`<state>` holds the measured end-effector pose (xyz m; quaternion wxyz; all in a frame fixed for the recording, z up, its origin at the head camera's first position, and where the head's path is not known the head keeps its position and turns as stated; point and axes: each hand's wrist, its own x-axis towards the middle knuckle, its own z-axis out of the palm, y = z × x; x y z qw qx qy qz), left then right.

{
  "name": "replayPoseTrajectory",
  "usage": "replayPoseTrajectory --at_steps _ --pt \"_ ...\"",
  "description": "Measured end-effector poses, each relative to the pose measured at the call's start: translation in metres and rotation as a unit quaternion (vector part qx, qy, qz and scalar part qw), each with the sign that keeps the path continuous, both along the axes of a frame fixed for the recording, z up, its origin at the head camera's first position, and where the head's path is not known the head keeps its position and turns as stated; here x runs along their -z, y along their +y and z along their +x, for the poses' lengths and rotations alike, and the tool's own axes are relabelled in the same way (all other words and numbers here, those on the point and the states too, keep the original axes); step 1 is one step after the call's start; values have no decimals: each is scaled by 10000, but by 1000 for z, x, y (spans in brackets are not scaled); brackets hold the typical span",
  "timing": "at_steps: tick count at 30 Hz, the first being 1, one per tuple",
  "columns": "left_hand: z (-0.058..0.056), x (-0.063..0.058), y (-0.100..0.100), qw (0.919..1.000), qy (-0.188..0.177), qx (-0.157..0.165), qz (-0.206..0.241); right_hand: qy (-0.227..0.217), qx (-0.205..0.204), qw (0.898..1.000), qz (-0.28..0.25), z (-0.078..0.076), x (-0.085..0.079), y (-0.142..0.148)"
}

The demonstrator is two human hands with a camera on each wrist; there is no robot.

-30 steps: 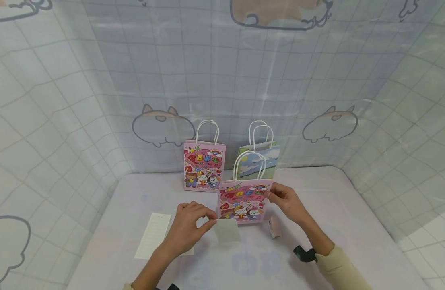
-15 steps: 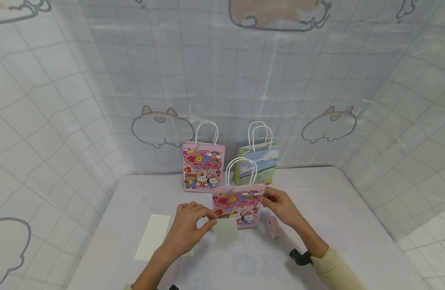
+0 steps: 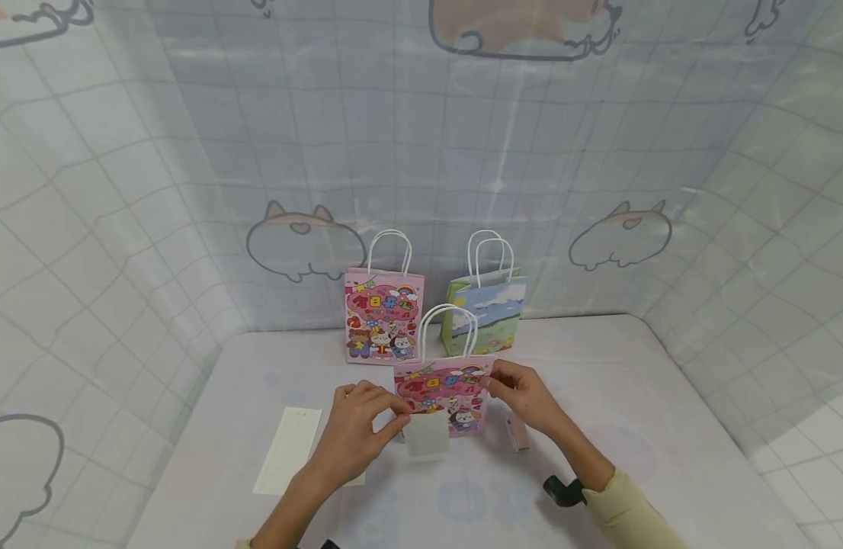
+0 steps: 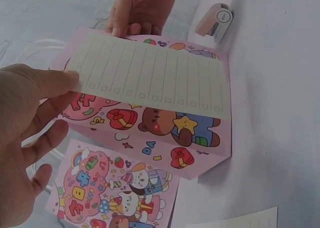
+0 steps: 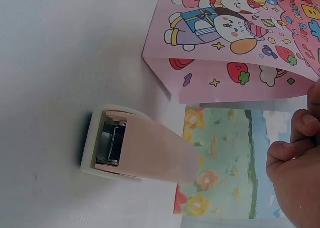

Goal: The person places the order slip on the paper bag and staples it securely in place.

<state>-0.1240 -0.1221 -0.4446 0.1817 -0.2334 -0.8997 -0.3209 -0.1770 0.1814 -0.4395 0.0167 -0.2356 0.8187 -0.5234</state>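
My left hand pinches a pale lined note sheet by one corner between thumb and forefinger. The sheet hangs before the front of a pink cartoon gift bag with white handles. In the left wrist view, lines and small checkboxes show on the note sheet, which overlaps the bag's printed face. My right hand grips the same bag at its upper right edge. Below that hand, a pink-and-white stapler lies on the table; the right wrist view shows the stapler close up, untouched.
A second pink gift bag stands at the back, left of a blue-and-green landscape gift bag. More lined note paper lies on the white table, partly behind my left forearm. Grid-patterned cloth walls enclose the table.
My right hand has drawn the front pink bag left and nearer, so its lower part now sits behind the note sheet. My left hand has stayed almost still, pinching the sheet.
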Motion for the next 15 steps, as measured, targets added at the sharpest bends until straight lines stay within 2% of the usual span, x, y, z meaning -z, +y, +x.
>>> replayPoseTrajectory --at_steps 11,15 --pt "-1 -2 3 9997 260 -46 -8 -2 -1 10000 -34 3 -2 -4" --pt "-3 -3 4 9992 388 -25 3 -183 89 9998 24 1 0 -4"
